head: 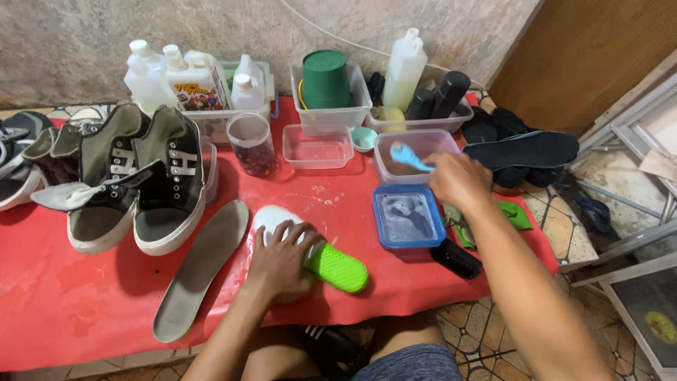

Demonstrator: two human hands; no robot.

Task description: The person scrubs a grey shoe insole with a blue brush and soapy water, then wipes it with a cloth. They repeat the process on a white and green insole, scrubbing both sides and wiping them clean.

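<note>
My left hand (pixel 278 262) presses down on a soapy white insole (pixel 271 217) lying on the red table cover (pixel 70 296), and it grips a bright green scrub brush (pixel 338 268) that sticks out to the right. My right hand (pixel 458 182) is raised over a clear plastic tub (pixel 416 144) and holds a small light blue scoop (pixel 407 156) at the tub's rim. Just below that hand sits a blue-rimmed container (pixel 407 217) with grey soapy water.
A grey insole (pixel 201 268) lies left of my left hand, beside a pair of olive sneakers (pixel 137 180). White bottles (pixel 176 77), a green cup (pixel 326 79), a jar (pixel 252 144) and clear tubs (pixel 317 147) line the back. A black brush (pixel 456 258) and green cloth (pixel 515 215) lie at the right.
</note>
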